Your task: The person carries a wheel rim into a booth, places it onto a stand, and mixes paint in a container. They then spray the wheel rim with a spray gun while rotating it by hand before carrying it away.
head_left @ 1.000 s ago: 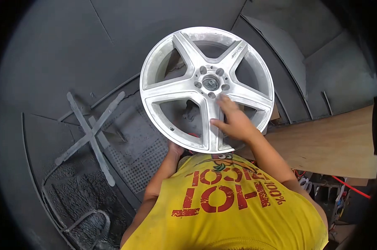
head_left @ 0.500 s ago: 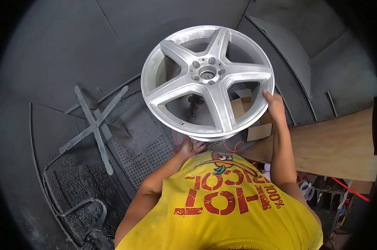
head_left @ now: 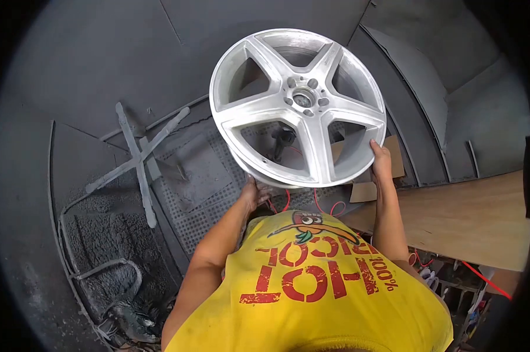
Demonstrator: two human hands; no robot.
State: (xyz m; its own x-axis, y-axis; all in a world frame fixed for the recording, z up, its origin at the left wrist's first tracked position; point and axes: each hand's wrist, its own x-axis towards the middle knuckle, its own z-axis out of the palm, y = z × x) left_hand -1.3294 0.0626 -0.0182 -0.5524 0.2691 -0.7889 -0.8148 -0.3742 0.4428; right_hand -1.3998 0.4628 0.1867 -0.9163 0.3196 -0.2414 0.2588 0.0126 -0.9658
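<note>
The wheel rim point(head_left: 316, 149), silvery with five broad spokes and cloudy white patches, is in the upper middle of the frame, its face towards me. My right hand point(head_left: 382, 164) grips its right edge, thumb in front. My left hand point(head_left: 255, 193) is at its lower-left underside; I cannot tell how closed those fingers are. A cardboard box point(head_left: 392, 157) shows behind, contents hidden.
</note>
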